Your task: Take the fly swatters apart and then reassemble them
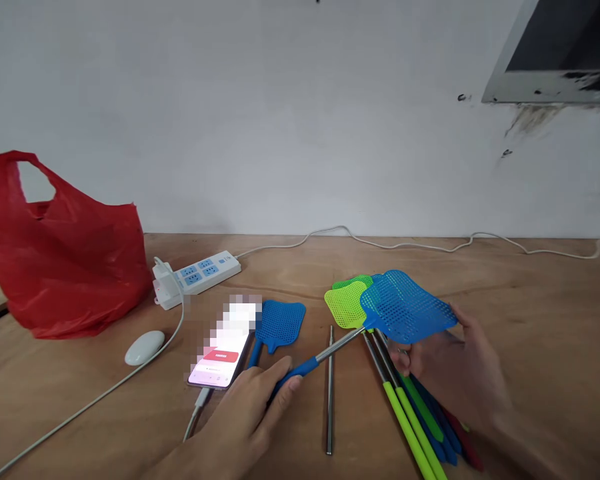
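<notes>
A blue fly swatter [405, 310] is held slanting above the table between both hands. My left hand [253, 413] is closed round its blue handle, where a metal shaft comes out. My right hand [455, 373] has its fingers at the far edge of the mesh head, thumb and fingertips partly hidden behind it. Beneath lie several more swatters, among them a yellow-green swatter head [347, 305] with yellow-green handles [410, 427]. Between the hands a bare metal rod [330, 393] lies on the table. Near my left hand is a separate blue swatter head [281, 323].
A lit phone [225, 347] on a charging cable lies left of my left hand. Behind it stand a white power strip [215, 270] and a white oval object [145, 347]. A red plastic bag [75, 267] sits at the left. A cable [405, 248] runs along the wall.
</notes>
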Demonstrator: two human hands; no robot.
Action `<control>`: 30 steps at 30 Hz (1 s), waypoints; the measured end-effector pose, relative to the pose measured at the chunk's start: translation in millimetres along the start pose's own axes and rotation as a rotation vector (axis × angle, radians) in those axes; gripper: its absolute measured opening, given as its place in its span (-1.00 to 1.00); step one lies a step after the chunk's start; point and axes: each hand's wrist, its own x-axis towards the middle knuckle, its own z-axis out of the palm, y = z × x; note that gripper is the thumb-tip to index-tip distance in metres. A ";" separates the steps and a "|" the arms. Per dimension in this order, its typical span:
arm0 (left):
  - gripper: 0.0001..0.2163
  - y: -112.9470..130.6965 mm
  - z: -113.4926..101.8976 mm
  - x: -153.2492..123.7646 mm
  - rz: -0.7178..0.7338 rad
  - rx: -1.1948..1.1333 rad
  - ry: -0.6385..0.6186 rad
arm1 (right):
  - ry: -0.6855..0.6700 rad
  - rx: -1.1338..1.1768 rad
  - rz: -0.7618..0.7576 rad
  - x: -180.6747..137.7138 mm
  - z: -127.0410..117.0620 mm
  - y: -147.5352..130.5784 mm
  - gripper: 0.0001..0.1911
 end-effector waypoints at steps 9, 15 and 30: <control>-0.47 25.3 9.3 10.2 -0.016 -0.075 -0.102 | 0.053 0.162 0.158 -6.2 54.6 24.3 -0.70; -0.55 35.2 -4.9 18.5 -0.130 -0.479 -0.264 | 0.186 0.305 0.154 2.1 71.8 13.8 -0.63; -0.43 18.3 -14.1 12.2 -0.652 -1.499 -0.751 | 0.514 0.499 0.027 36.0 40.2 15.3 -0.59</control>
